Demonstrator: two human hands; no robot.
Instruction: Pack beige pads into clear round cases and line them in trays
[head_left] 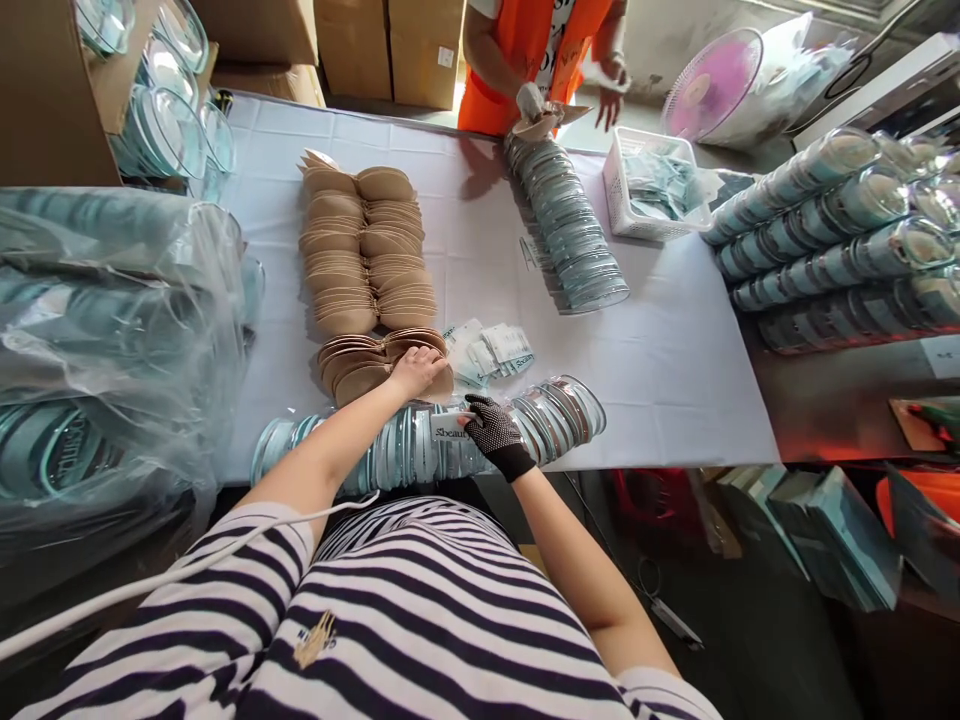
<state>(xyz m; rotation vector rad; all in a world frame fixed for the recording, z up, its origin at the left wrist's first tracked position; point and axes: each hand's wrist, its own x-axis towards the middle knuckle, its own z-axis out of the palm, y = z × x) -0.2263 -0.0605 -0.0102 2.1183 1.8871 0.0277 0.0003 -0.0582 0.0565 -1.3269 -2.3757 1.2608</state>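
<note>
Left hand (418, 370) lies flat on the tan foam pads (375, 365), fingers spread on the top pad, not clenched; it's the short stack just ahead of the near case row. Right hand (491, 435), in a black dotted glove, has fingers pinched on a white printed label card (450, 428) over the row of clear round cases (420, 445) lying on edge. More label cards (491, 352) sit loose just beyond those fingers. Progress looks partial: two long pad stacks (367, 245) remain mid-worktop (675, 370). Across it, another person's hands (534, 105) work a second case row (570, 225).
</note>
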